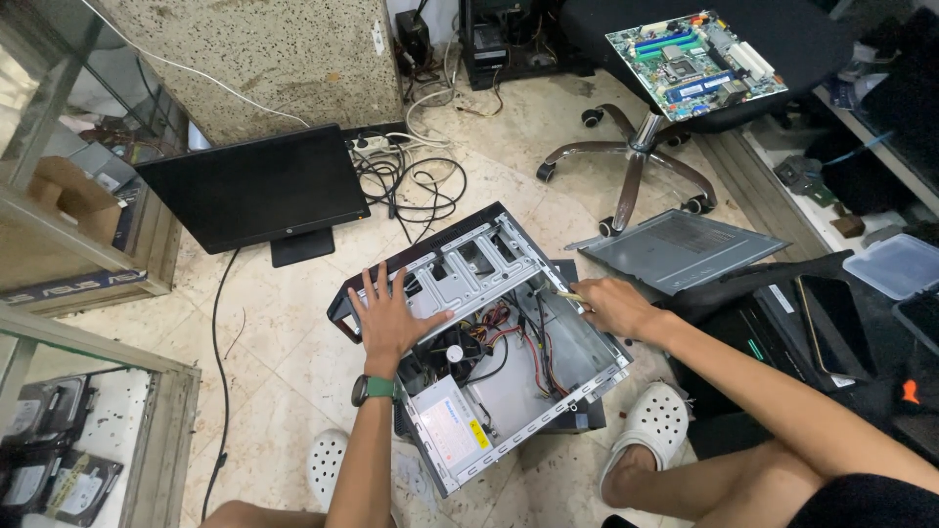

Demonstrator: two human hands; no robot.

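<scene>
An open desktop computer case [597, 376] lies on its side on the floor between my feet, showing its metal drive cage [469, 269], loose red and black cables [509, 332] and a power supply [445, 420] at the near end. My left hand [389, 318] rests flat with fingers spread on the drive cage's near edge; a watch with a green strap is on that wrist. My right hand [608, 305] is closed on a thin tool with a yellowish handle [570, 295], its tip pointing into the case by the far right wall.
A black monitor [259, 191] stands on the floor at left, with tangled cables and a power strip [377, 142] behind it. The removed grey side panel [680, 249] lies at right by an office chair base [631, 161]. A green motherboard [694, 64] sits on the chair seat. Glass cabinets stand at left.
</scene>
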